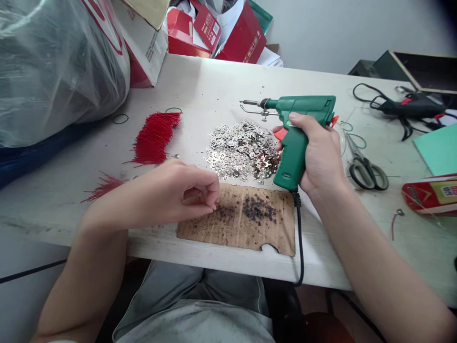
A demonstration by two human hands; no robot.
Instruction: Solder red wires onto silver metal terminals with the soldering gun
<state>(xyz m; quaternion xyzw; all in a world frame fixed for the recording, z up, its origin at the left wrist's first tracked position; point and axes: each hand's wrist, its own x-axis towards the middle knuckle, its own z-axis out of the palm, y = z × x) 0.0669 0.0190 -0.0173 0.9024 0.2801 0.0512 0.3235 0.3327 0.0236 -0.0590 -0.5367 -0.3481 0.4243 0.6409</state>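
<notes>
My right hand (pixel 323 155) is wrapped round the grip of a green soldering gun (pixel 293 162) with an orange trigger, its metal tip pointing left above the table. Thumb and finger of my left hand (pixel 189 190) are pinched together low over a scorched piece of cardboard (pixel 235 238). A bit of red wire (pixel 217 203) shows at those fingertips; the rest of it is hidden. Behind the cardboard lies a heap of small silver metal terminals (pixel 239 147). A thick row of red wires (pixel 153 138) lies to the left, and a smaller bunch of red wires (pixel 105 186) is beside my left forearm.
Scissors (pixel 367 166) lie right of my right hand, near a red packet (pixel 432 195) and a wire with a terminal (pixel 394 224). A black corded tool (pixel 410 105) lies farther back. A large plastic bag (pixel 64 71) fills the left; red boxes (pixel 243 38) stand behind the table.
</notes>
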